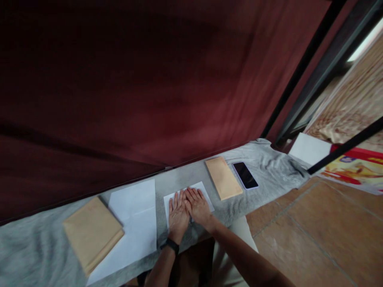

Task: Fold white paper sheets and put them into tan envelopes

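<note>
Both hands lie flat on a white sheet of paper [168, 199], which looks folded, near the front middle of the cloth-covered surface. My left hand [178, 215], with a dark band at the wrist, presses on its left part, fingers stretched forward. Beside it, my right hand [197, 206] rests on the right part, fingers extended and its thumb close to the left hand. The palms hide much of the paper. To the right lies a tan envelope [224, 177]. Larger white paper [136, 223] is spread to the left, partly under a stack of brown envelopes [92, 233].
A phone [245, 175] with a dark screen lies right of the tan envelope. Grey cloth [269, 167] covers the narrow surface. A dark red curtain [149, 99] hangs behind it. At the right are a black pole [353, 143], a colourful printed box [356, 167] and tiled floor [314, 231].
</note>
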Tool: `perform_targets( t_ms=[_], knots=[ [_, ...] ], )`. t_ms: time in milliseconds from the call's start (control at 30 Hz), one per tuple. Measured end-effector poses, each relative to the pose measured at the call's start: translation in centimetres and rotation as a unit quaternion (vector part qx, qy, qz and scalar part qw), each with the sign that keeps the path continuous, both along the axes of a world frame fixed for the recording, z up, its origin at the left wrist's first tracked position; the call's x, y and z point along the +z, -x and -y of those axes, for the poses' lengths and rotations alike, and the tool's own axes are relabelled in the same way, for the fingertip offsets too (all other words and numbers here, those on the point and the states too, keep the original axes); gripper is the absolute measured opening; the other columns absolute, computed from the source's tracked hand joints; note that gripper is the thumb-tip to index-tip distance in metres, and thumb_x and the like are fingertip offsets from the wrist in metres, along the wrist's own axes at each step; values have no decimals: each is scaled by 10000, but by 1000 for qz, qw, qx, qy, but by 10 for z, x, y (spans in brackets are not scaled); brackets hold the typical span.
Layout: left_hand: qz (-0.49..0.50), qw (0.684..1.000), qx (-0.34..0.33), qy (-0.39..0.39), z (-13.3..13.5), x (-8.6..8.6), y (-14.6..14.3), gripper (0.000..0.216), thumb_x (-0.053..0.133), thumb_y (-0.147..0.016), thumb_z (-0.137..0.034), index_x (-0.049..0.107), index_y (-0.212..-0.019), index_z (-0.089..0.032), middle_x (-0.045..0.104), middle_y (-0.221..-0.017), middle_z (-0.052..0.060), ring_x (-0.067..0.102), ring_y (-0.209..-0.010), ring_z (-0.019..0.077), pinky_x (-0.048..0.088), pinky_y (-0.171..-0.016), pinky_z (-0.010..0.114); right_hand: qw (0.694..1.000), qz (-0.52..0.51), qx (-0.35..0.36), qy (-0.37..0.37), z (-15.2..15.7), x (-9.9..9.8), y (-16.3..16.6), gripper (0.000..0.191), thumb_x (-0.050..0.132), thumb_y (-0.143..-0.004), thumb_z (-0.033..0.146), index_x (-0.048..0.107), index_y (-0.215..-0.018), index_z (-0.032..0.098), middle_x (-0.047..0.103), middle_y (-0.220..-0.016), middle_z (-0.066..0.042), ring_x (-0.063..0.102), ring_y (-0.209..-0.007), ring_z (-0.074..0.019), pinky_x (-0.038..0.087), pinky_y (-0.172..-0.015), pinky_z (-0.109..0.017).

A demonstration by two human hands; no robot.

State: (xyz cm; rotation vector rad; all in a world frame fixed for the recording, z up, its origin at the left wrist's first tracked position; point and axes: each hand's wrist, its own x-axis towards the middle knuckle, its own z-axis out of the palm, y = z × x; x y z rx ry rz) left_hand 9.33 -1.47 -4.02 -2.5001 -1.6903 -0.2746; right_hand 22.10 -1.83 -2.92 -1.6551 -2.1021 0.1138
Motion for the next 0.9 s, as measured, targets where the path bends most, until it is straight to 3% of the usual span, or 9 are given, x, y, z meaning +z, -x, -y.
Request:
perform_targets(
  t_ms=[200, 400, 633, 900],
  knots=[
    [20, 999, 38, -11, -3, 4, 0, 546, 286, -997, -282, 394, -1526, -200, 408, -1577, 41, 229, -1514, 279, 180, -1228, 543, 999, 39, -33, 1, -1, -3, -13, 466, 386, -1049, 373, 468, -1481, 218, 419, -1558, -98, 378, -1445, -255, 281, -1184, -477],
    [27, 998, 58, -10, -5, 8, 7, 590, 299, -1010, -392, 407, -1508, -92, 408, -1567, 136, 312, -1484, 286, 239, -1223, 472, 996, 40, -82, -18, 2, -7, -18, 525, 421, -1032, 408, 457, -1487, 150, 385, -1568, -165, 361, -1455, -287, 293, -1173, -465],
    [46, 996, 73, -40, -2, 4, 14, 620, 272, -1015, -399, 405, -1490, -23, 420, -1545, 200, 329, -1477, 277, 271, -1214, 453, 992, 54, -107, -39, 13, -19, -25, 577, 404, -1030, 389, 384, -1518, 81, 387, -1561, -181, 366, -1451, -283, 297, -1173, -470],
    [62, 995, 68, -35, 1, 7, 16, 604, 286, -1015, -398, 398, -1507, -65, 389, -1567, 184, 292, -1494, 281, 261, -1214, 481, 988, 68, -128, -61, 26, -19, -30, 574, 381, -1029, 364, 398, -1503, 42, 441, -1525, -192, 397, -1432, -279, 318, -1167, -450]
  ],
)
